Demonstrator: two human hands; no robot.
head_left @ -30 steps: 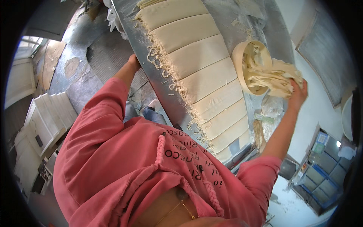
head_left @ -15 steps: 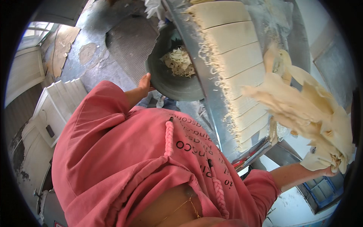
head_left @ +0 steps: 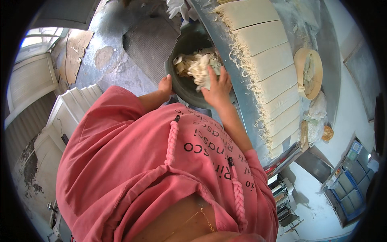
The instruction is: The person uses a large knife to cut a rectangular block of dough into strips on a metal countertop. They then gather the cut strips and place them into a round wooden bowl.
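Note:
A dark green basin [head_left: 184,85] is at the metal table's near edge, with a heap of pale dough scraps [head_left: 189,66] inside. My left hand [head_left: 165,85] is closed on its rim at the lower left; the fingers on the underside are hidden. Over the basin's right part reaches my right hand [head_left: 219,85], its fingers spread at the edge of the scraps. Whether the fingertips press into the heap, I cannot tell. Beside that hand lies a long row of flat, pale dough slabs [head_left: 268,60], with a ragged fringe of thin strands along the near side.
The metal table [head_left: 225,52] bears the slabs. Toward its far side are a round, pale-rimmed container [head_left: 318,70] and a clear plastic bag [head_left: 318,111]. A ribbed mat [head_left: 149,52] covers floor left of the basin. Something white [head_left: 177,9] hangs at the table's corner.
My right hand has come from the far right to the basin; the big bunch of dough scraps it held is out of it. The heap in the basin is larger. My left hand stays on the rim.

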